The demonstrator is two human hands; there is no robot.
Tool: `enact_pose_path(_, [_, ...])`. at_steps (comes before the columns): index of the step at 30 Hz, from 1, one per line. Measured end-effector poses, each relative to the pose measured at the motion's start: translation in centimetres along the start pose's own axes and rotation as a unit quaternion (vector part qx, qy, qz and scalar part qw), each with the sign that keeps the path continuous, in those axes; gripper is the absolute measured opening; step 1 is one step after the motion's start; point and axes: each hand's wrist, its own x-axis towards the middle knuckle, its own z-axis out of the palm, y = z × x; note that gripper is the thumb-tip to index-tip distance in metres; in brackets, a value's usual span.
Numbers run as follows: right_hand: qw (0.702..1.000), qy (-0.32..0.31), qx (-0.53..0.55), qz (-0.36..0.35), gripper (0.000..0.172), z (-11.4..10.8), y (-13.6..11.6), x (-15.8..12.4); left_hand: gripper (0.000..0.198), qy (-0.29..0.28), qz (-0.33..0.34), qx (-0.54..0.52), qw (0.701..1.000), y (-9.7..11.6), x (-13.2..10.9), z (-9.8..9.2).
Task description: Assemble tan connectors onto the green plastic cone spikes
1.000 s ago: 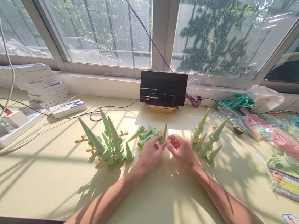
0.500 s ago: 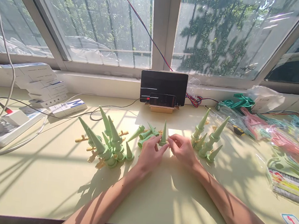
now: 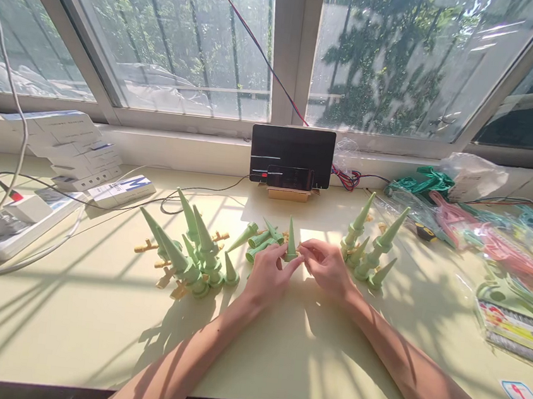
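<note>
Just beyond my fingers, a light green plastic cone (image 3: 291,239) stands point up, leaning slightly left. My left hand (image 3: 271,271) grips its base between thumb and fingers. To its right, my right hand (image 3: 328,266) is pinched close to the cone's base; the small piece in its fingertips is mostly hidden. Several loose green cone and tube pieces (image 3: 257,242) lie behind my left hand. A cluster of joined green spires with yellowish pegs (image 3: 201,250) stands to the left. Another, smaller spire cluster (image 3: 373,252) is on the right, beside my right wrist.
A black tablet (image 3: 291,154) leans at the window sill, with a phone (image 3: 290,178) before it. White boxes (image 3: 119,192) and a power strip (image 3: 16,224) are at the left. Plastic-wrapped pink and green items (image 3: 520,255) crowd the right. A numbered label (image 3: 520,393) marks the front right.
The cone's tip has tilted slightly to the left. Both hands stay in nearly the same place.
</note>
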Motion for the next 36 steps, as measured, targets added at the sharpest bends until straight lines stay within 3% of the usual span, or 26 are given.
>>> enact_pose_path(14, [0.98,-0.009,0.152,0.127,0.03,0.0,0.5,0.3,0.013,-0.003,0.019,-0.03,0.999,-0.5,-0.3,0.4])
enact_pose_path(18, [0.974,-0.008,0.174,0.148,0.032,0.0,0.3,0.2,0.014,-0.005,0.02,-0.036,0.999,-0.4,-0.3,0.3])
enact_pose_path(31, [0.985,-0.003,0.128,0.112,0.028,0.1,-0.2,0.0,0.024,-0.003,0.015,0.014,1.0,-0.6,-0.2,0.4])
enact_pose_path(36, [0.991,0.013,0.076,0.105,0.028,0.5,-0.7,-0.1,0.024,-0.024,-0.015,-0.047,0.999,-0.4,-0.1,0.4])
